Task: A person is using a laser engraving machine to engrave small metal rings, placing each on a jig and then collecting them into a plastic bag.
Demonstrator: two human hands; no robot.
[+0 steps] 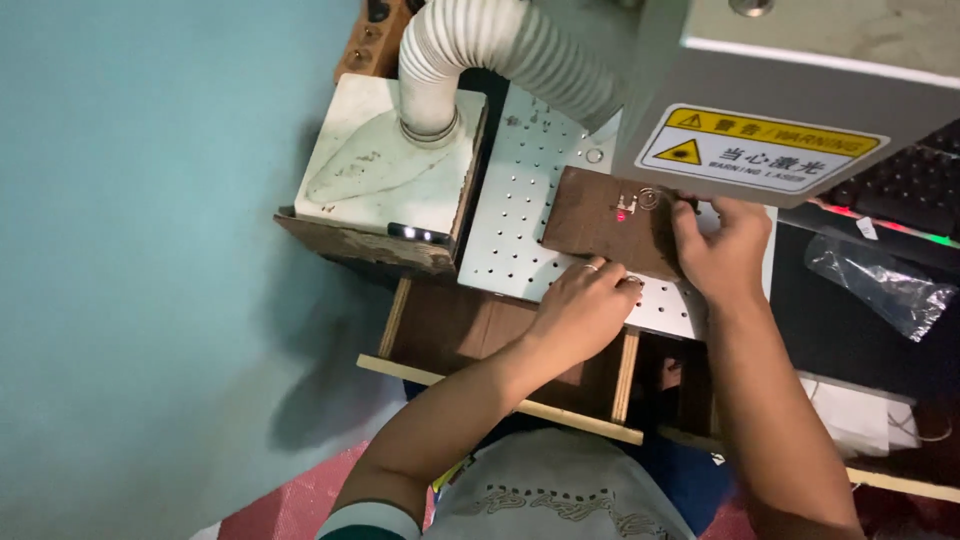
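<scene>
A brown board (590, 220) lies on a white perforated metal plate (515, 210) under a grey machine head (800, 90). A red light dot and a small silvery ring (648, 198) show on the board near its far right corner. My left hand (585, 305) rests at the board's near edge, fingers curled down against it, a ring on one finger. My right hand (722, 250) presses on the board's right end, fingertips next to the small ring.
A white ribbed hose (500, 45) runs into a white box (385, 160) left of the plate. A wooden frame (500, 380) sits below the plate. A clear plastic bag (880, 285) and a dark keyboard (905, 185) lie at the right. Teal wall at left.
</scene>
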